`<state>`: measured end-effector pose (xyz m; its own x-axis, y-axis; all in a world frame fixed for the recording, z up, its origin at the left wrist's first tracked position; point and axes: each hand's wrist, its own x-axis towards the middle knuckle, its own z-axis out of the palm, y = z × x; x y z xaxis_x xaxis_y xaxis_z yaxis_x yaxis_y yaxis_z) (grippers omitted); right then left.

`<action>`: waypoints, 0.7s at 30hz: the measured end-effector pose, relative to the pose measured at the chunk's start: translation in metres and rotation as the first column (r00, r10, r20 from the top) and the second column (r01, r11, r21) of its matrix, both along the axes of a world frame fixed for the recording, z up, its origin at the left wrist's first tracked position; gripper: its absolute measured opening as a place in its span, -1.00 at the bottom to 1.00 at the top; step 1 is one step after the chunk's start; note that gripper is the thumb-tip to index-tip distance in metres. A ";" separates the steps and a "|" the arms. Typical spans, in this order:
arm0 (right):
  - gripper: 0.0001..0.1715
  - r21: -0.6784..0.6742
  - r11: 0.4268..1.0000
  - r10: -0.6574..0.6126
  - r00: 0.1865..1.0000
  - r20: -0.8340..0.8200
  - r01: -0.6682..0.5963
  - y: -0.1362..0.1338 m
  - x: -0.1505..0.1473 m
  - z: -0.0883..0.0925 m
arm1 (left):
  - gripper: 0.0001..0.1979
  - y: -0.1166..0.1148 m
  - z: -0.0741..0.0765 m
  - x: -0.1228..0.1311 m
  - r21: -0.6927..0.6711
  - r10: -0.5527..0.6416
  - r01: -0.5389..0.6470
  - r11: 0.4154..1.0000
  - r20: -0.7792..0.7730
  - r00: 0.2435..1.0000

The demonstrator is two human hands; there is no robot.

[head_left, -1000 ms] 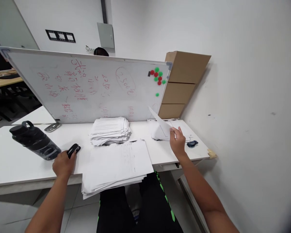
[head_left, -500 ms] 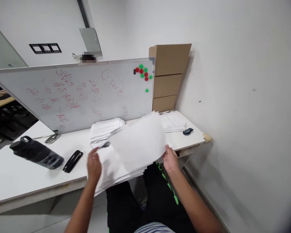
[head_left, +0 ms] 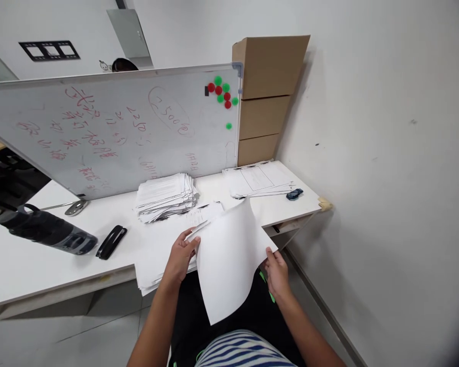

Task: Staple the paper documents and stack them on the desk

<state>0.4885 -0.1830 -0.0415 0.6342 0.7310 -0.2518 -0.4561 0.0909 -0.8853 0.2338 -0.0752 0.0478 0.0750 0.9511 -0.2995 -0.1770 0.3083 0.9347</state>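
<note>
Both hands hold a white sheet of paper (head_left: 229,260) above my lap, tilted up toward me. My left hand (head_left: 180,257) pinches its upper left edge. My right hand (head_left: 277,270) grips its right edge. Under and behind the sheet a loose stack of papers (head_left: 156,255) overhangs the front edge of the white table (head_left: 30,260). A second pile of papers (head_left: 164,196) lies behind it by the whiteboard. A third pile (head_left: 258,180) lies at the far right of the table. A black stapler (head_left: 111,242) rests to the left, away from my hands.
A black water bottle (head_left: 48,233) lies on its side at the left. A whiteboard (head_left: 110,127) with red writing and magnets leans along the table's back. Cardboard boxes (head_left: 265,97) stand stacked in the corner. A small dark object (head_left: 294,194) sits near the right pile. The wall is close on the right.
My right hand has carried a sheet from the far right pile toward me. My left hand has left the stapler and taken the sheet's left edge. The camera has tilted down.
</note>
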 end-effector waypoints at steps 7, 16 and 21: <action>-0.66 -0.001 0.999 -0.036 0.992 -0.121 0.037 0.000 0.022 -0.002 | -0.30 0.000 0.004 -0.009 0.043 0.111 -0.105 0.994 -0.153 0.982; -0.70 0.024 0.995 0.094 0.990 0.104 -0.097 -0.011 0.037 -0.007 | -0.43 -0.009 0.012 -0.009 0.100 0.096 -0.079 0.992 -0.175 0.980; -0.67 -0.008 0.994 0.107 0.982 0.156 -0.107 -0.014 0.043 -0.012 | -0.59 -0.017 0.031 -0.004 0.205 0.093 -0.048 0.978 -0.220 0.971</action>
